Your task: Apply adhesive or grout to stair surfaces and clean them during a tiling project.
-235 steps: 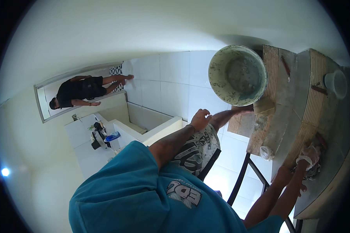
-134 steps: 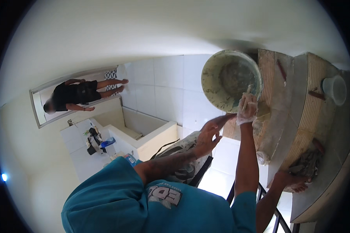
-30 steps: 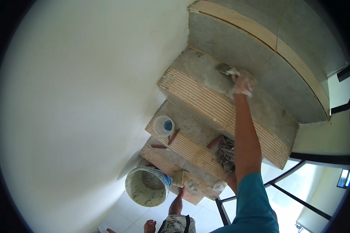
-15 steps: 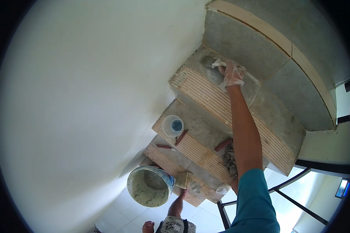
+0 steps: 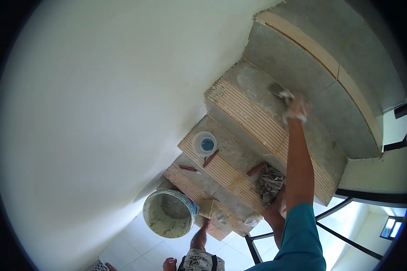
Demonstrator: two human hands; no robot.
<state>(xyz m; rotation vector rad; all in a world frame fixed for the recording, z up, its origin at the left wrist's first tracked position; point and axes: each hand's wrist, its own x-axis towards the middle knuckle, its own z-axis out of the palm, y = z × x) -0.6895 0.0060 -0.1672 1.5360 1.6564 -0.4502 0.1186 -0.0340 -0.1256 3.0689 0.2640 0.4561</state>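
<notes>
Head view: looks down a flight of steps, with a pale wall (image 5: 99,113) along the left.
Right hand: the right hand (image 5: 297,107), in a thin clear glove, reaches over the upper step (image 5: 323,137); motion blurs it.
Right grip: closed around a flat tool (image 5: 276,90).
Flat tool: over the grey tread, its blade pointing up and left; whether it touches the surface cannot be told.
Left hand: the left hand (image 5: 169,264) is low, cut by the lower edge, beside the patterned shorts (image 5: 199,261); its grip cannot be told.
Bucket: the large bucket (image 5: 167,230), tilted in view, contains grey mix (image 5: 176,208).
Beside it: a beige block (image 5: 208,208), near the foot.
Middle step: a small clear tub (image 5: 198,141), a reddish bar (image 5: 257,169) and a crumpled grey cloth (image 5: 270,183).
Right side: black railing (image 5: 371,194).
</notes>
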